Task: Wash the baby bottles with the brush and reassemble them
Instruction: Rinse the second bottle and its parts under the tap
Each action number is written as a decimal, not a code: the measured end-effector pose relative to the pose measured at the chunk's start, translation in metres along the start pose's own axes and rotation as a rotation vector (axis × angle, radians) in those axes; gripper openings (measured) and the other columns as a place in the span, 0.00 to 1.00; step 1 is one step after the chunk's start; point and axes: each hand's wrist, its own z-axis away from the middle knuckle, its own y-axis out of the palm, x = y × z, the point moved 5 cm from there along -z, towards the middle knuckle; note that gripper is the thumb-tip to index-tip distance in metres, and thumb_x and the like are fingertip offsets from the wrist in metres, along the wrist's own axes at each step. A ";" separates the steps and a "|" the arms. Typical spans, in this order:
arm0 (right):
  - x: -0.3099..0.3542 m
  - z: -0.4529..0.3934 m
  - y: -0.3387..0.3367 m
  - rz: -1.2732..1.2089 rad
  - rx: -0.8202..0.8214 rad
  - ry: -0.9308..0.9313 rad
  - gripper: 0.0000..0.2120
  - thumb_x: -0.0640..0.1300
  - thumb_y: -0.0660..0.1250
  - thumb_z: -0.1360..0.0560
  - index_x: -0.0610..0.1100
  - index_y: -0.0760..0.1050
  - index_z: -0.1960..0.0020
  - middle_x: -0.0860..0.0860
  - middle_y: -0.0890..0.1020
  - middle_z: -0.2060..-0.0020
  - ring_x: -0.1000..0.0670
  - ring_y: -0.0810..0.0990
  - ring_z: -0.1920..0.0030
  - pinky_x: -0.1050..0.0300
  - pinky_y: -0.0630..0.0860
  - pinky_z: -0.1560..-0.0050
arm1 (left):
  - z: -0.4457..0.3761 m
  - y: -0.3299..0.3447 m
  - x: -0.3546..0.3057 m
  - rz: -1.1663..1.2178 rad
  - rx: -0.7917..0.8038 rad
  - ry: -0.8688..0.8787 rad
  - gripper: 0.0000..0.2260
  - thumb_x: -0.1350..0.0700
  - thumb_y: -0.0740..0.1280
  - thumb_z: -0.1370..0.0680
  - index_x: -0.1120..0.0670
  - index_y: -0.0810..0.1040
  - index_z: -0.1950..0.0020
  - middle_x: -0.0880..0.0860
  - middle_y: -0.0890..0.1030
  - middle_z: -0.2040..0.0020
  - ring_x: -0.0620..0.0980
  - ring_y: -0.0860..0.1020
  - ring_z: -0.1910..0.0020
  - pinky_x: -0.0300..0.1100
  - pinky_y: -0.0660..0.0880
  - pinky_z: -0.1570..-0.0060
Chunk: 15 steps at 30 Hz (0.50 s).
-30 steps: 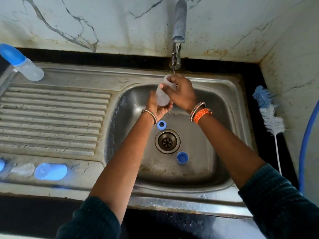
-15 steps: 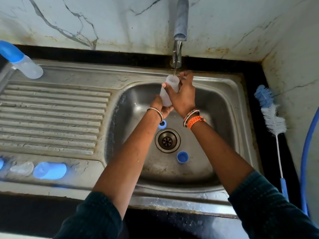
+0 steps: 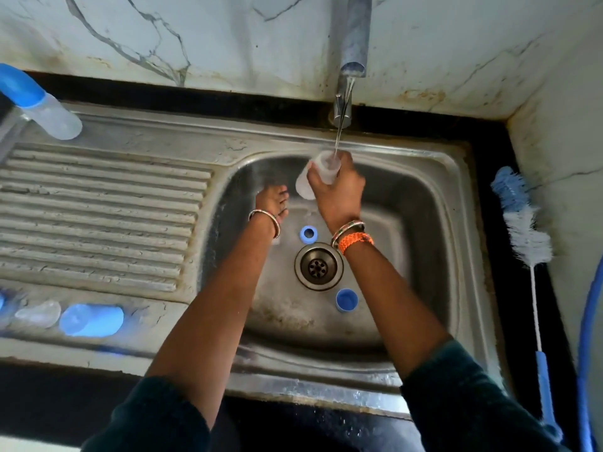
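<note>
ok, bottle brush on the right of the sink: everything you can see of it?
The bottle brush lies flat on the dark counter strip between the sink rim and the right wall, head pointing toward the back wall. The tip looks like blue sponge or bristle, then a fuzzy white bristle section, a thin white stem, and a blue handle near the frame's bottom. Neither hand touches it; the far end of the handle is hard to make out. A blue hose runs just beside it.
</note>
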 end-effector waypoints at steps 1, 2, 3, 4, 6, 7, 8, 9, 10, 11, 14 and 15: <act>0.001 -0.001 0.005 0.020 0.051 0.024 0.17 0.48 0.71 0.27 0.38 0.75 0.44 0.49 0.80 0.54 0.51 0.77 0.55 0.64 0.70 0.53 | 0.002 0.001 -0.001 -0.006 0.004 -0.012 0.18 0.55 0.50 0.18 0.60 0.74 0.37 0.54 0.74 0.48 0.47 0.72 0.57 0.40 0.67 0.55; -0.004 -0.001 0.010 0.067 0.112 0.056 0.17 0.48 0.71 0.28 0.38 0.76 0.45 0.47 0.82 0.53 0.48 0.80 0.53 0.61 0.72 0.52 | 0.005 0.001 0.001 -0.014 0.002 -0.035 0.18 0.55 0.49 0.18 0.60 0.72 0.35 0.55 0.73 0.47 0.48 0.72 0.55 0.40 0.67 0.54; -0.007 0.000 0.012 0.106 0.145 0.084 0.17 0.49 0.72 0.28 0.39 0.77 0.46 0.45 0.83 0.52 0.45 0.81 0.51 0.62 0.72 0.52 | 0.008 0.000 0.002 -0.022 0.002 -0.052 0.18 0.56 0.49 0.18 0.61 0.73 0.37 0.55 0.73 0.48 0.49 0.72 0.54 0.41 0.67 0.53; -0.010 -0.001 0.011 0.113 0.116 0.077 0.16 0.49 0.72 0.28 0.39 0.77 0.46 0.44 0.83 0.51 0.44 0.81 0.50 0.63 0.70 0.52 | 0.009 0.001 0.003 -0.028 0.007 -0.060 0.17 0.56 0.49 0.18 0.60 0.75 0.43 0.55 0.74 0.51 0.49 0.71 0.55 0.41 0.67 0.54; 0.001 0.001 -0.001 0.049 -0.043 0.029 0.16 0.49 0.71 0.27 0.40 0.76 0.45 0.44 0.83 0.51 0.44 0.81 0.50 0.60 0.70 0.51 | 0.011 0.000 0.002 -0.012 0.004 -0.069 0.15 0.56 0.49 0.19 0.57 0.73 0.55 0.53 0.73 0.58 0.48 0.70 0.62 0.39 0.66 0.60; 0.006 0.001 -0.006 0.022 -0.087 0.007 0.17 0.48 0.70 0.27 0.40 0.75 0.43 0.44 0.83 0.50 0.45 0.80 0.50 0.59 0.70 0.50 | 0.011 -0.001 0.002 -0.005 0.000 -0.080 0.15 0.55 0.49 0.19 0.56 0.71 0.58 0.53 0.73 0.60 0.47 0.69 0.63 0.39 0.65 0.61; 0.010 0.000 -0.005 0.035 -0.076 -0.009 0.18 0.48 0.70 0.26 0.39 0.75 0.41 0.43 0.82 0.48 0.45 0.79 0.48 0.58 0.69 0.48 | 0.012 0.000 0.003 -0.001 -0.004 -0.098 0.15 0.55 0.49 0.19 0.56 0.71 0.58 0.53 0.73 0.60 0.48 0.69 0.63 0.39 0.65 0.61; 0.010 0.001 0.000 0.096 0.004 0.004 0.19 0.48 0.69 0.26 0.39 0.74 0.40 0.42 0.81 0.46 0.43 0.78 0.45 0.57 0.68 0.47 | 0.014 0.001 0.006 0.000 -0.010 -0.113 0.16 0.55 0.49 0.19 0.58 0.72 0.57 0.54 0.73 0.58 0.49 0.70 0.61 0.40 0.66 0.60; 0.008 0.001 0.003 0.156 0.088 0.035 0.20 0.49 0.69 0.26 0.39 0.74 0.39 0.41 0.80 0.44 0.42 0.76 0.42 0.56 0.69 0.45 | 0.016 0.002 0.009 -0.007 -0.010 -0.129 0.16 0.55 0.48 0.18 0.60 0.74 0.52 0.56 0.74 0.55 0.51 0.71 0.58 0.41 0.67 0.56; 0.006 0.001 0.004 0.169 0.114 0.053 0.20 0.49 0.69 0.26 0.39 0.75 0.39 0.41 0.80 0.44 0.41 0.76 0.42 0.56 0.69 0.45 | 0.017 0.004 0.011 -0.011 -0.006 -0.137 0.17 0.55 0.48 0.18 0.61 0.75 0.48 0.57 0.74 0.52 0.52 0.72 0.54 0.42 0.67 0.53; 0.012 -0.001 -0.012 0.004 -0.126 0.031 0.18 0.49 0.70 0.27 0.40 0.76 0.41 0.43 0.82 0.47 0.44 0.79 0.46 0.58 0.70 0.48 | 0.017 0.006 0.012 0.038 0.008 -0.127 0.16 0.56 0.49 0.19 0.59 0.73 0.55 0.56 0.74 0.55 0.51 0.71 0.58 0.42 0.68 0.55; 0.012 0.000 -0.012 -0.028 -0.157 0.039 0.19 0.48 0.70 0.27 0.39 0.76 0.41 0.42 0.82 0.48 0.44 0.79 0.47 0.58 0.71 0.47 | 0.017 0.006 0.011 0.058 0.014 -0.135 0.16 0.56 0.48 0.19 0.60 0.73 0.55 0.56 0.73 0.55 0.50 0.70 0.61 0.42 0.68 0.56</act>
